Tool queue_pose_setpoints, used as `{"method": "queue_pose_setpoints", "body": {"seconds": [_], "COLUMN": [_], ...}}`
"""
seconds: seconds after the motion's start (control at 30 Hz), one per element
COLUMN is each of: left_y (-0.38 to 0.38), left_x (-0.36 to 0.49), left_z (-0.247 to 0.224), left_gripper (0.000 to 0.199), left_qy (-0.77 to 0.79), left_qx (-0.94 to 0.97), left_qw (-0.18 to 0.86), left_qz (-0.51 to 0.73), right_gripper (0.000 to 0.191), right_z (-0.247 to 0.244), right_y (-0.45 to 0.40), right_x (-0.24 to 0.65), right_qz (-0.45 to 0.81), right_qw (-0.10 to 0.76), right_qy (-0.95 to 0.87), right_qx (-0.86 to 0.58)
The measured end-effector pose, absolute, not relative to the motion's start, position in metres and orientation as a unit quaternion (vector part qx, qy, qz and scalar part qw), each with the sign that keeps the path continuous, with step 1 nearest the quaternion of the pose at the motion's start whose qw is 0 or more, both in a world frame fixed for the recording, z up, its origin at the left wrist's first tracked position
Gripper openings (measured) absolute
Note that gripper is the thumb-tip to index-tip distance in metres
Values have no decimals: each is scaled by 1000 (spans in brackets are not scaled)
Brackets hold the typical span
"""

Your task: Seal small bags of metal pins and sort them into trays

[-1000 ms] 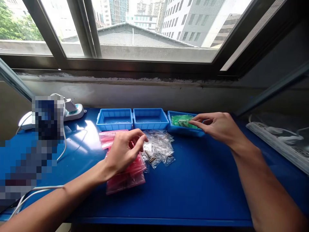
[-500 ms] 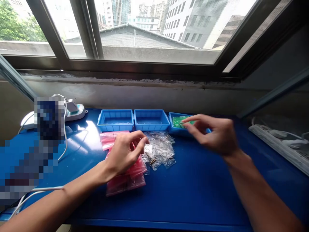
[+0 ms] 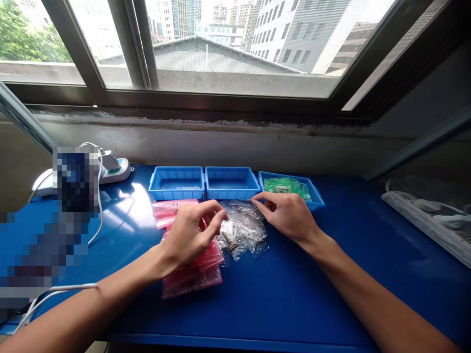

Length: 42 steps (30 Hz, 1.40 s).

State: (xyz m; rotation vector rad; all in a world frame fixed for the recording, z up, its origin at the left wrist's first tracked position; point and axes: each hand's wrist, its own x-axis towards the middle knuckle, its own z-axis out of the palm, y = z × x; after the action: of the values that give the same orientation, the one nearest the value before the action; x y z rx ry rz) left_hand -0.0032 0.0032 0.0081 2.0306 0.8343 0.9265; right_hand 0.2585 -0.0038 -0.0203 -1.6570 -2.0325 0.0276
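Assembly wkshp, blue bench (image 3: pixel 265 304), parts trays (image 3: pixel 176 194)

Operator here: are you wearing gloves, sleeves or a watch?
No. The left hand and right hand are bare, with no gloves or rings showing. The left forearm and right forearm show no sleeves, watch or bands.

I can't read a single word or number from my screen here. Any marks on the pink bags (image 3: pixel 191 283) or the green packets (image 3: pixel 285 185) are too small for me to make out.
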Motion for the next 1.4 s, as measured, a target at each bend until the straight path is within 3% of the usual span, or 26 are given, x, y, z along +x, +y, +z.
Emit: {"method": "queue_pose_setpoints", "body": {"seconds": [0.17,0.3,0.63,0.97,1.4], "left_y": [5,8,17,13,13], "left_x": [-3,-2,-3,-4,-5], "left_z": [9,10,9,10,11], "left_gripper": [24,16,18,19,18], "left_qy": [331,359,358,368,369], "left_qx": [787,757,684,728,742], "left_qw": [372,401,507,467,442], "left_qz": [364,371,382,342,344], "right_gripper": [22,27,28,21,27], "right_z": [-10,-4,1,-12,-7], "right_y": [-10,-14,-14,-27,-28], "right_x": [249,233,193,191,193], "right_qz": [159,342,481,468,450], "right_qw": [458,516,501,499,493], "right_qy": [-656,-582,-547,-564,-568], "right_qx": [-578,-528,-467,-462,-482]}}
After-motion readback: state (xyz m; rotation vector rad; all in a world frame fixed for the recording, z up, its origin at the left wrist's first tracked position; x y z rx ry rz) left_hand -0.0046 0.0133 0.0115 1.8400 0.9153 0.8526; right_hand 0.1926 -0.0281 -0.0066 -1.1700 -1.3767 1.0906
